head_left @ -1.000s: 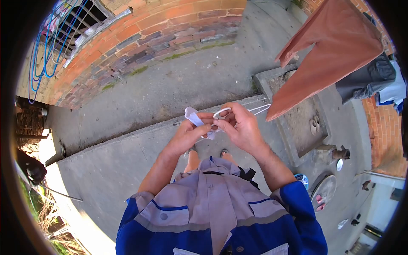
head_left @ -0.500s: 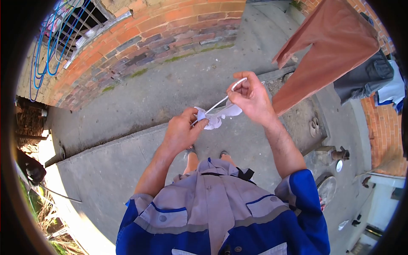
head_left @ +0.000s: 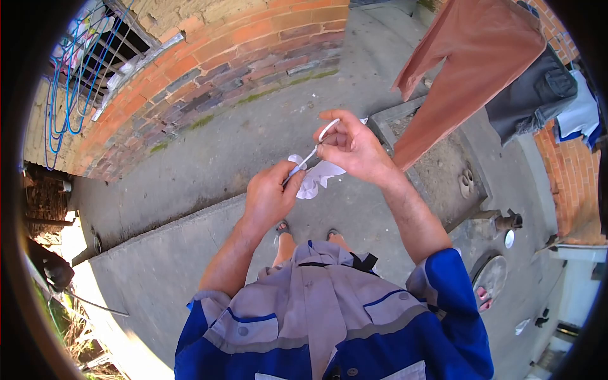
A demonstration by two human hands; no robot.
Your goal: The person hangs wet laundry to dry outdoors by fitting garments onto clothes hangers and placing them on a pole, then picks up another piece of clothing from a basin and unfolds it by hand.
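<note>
A white hanger [head_left: 329, 128] with a curved hook is held between both hands. My right hand [head_left: 354, 147] pinches it near the hook, some fingers curled. Lower and to the left, my left hand [head_left: 269, 190] is closed on a thin pale lilac-white cloth [head_left: 309, 185] and the hanger's lower part. The cloth hangs bunched between the hands, and part of it is hidden behind my right hand.
Reddish-brown trousers [head_left: 472, 57] and dark trousers [head_left: 535, 95] hang at the right. Blue hangers [head_left: 77, 95] hang by a barred window at the upper left. A brick wall [head_left: 221, 54] curves behind. A round lid [head_left: 491, 275] lies at the lower right.
From a pinch close together, my right hand has moved up with the hanger's hook, then slightly left. More of the cloth now hangs below the hanger. The view has shifted slightly.
</note>
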